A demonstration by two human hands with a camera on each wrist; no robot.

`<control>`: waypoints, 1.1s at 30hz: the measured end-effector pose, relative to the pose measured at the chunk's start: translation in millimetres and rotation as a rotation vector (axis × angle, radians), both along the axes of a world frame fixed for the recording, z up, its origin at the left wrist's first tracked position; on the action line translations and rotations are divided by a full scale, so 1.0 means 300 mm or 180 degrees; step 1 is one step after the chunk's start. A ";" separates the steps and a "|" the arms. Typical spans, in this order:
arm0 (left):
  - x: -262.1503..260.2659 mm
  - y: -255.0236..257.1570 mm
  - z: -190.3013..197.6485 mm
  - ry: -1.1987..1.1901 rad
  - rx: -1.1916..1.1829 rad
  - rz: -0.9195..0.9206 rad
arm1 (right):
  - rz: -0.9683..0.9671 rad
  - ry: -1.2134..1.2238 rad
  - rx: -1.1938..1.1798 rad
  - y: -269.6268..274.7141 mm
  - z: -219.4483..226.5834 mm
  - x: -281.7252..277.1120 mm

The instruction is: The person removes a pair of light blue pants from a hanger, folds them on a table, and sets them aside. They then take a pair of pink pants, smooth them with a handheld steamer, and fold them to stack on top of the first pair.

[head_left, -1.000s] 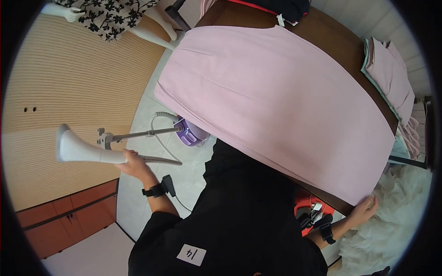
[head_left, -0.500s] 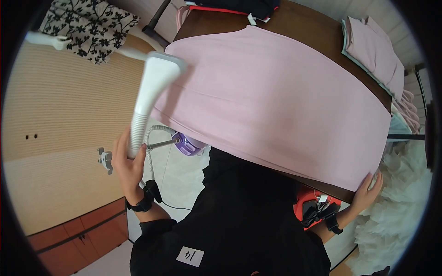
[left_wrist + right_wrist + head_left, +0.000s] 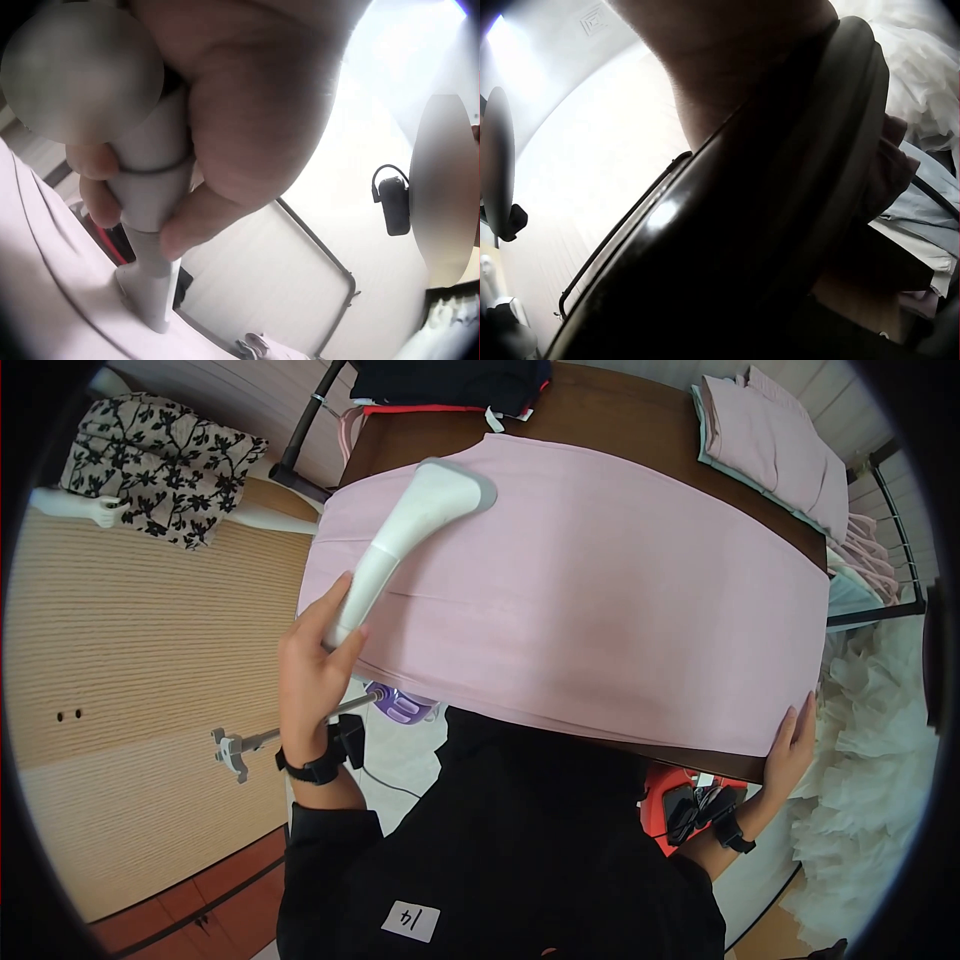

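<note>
My left hand (image 3: 318, 660) grips the ribbed handle of a white garment steamer head (image 3: 430, 500). The head overlaps the left part of a pink garment (image 3: 620, 590) spread over a dark brown table (image 3: 625, 410). In the left wrist view, thumb and fingers wrap the steamer's pale handle (image 3: 154, 199), and its wide end reaches down at the pink cloth (image 3: 45, 270). At the table's near right corner, my right hand (image 3: 790, 760) holds the garment's edge, thumb and fingers on either side; the dark table edge (image 3: 780, 187) hides most of its fingers in the right wrist view.
A purple steamer base (image 3: 400, 705) stands on the floor by the table, near a grey pole bracket (image 3: 230, 752). Folded dark clothes (image 3: 450, 385) and folded pink clothes (image 3: 775, 450) lie along the far side. White ruffled fabric (image 3: 860, 790) hangs at right; a red container (image 3: 660, 800) sits below.
My left hand has swung the steamer head from the far left, beside the table, rightward over the pink garment. My right hand stays at the garment's near right corner. The head view has shifted.
</note>
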State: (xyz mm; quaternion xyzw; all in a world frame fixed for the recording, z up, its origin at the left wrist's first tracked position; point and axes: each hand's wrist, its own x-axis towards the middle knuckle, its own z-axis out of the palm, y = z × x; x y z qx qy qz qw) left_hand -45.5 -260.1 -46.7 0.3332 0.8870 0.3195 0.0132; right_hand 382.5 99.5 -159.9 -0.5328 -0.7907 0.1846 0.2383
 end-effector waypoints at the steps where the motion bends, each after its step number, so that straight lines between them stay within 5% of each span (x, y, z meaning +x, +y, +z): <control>1: -0.002 0.031 -0.005 -0.0009 0.0010 -0.0012 | -0.0012 -0.0009 0.0010 0.001 -0.004 0.000; 7: -0.003 0.080 -0.027 -0.0436 0.0158 0.0148 | -0.0026 0.0027 0.0035 0.000 -0.005 0.000; 10: 0.008 0.003 -0.014 -0.0399 0.0203 0.0093 | -0.0045 -0.0018 0.0027 0.004 -0.011 0.002; 19: 0.108 -0.304 0.106 -0.1231 -0.0207 0.1195 | -0.0106 -0.0026 -0.0143 0.001 0.000 -0.007; 25: 0.164 -0.337 0.111 -0.1026 -0.0313 0.0279 | -0.0187 0.0010 -0.0146 0.001 -0.001 -0.009; 33: 0.219 0.051 0.091 -0.0798 -0.0257 -0.1347 | -0.0026 0.0281 -0.0066 0.022 -0.033 0.017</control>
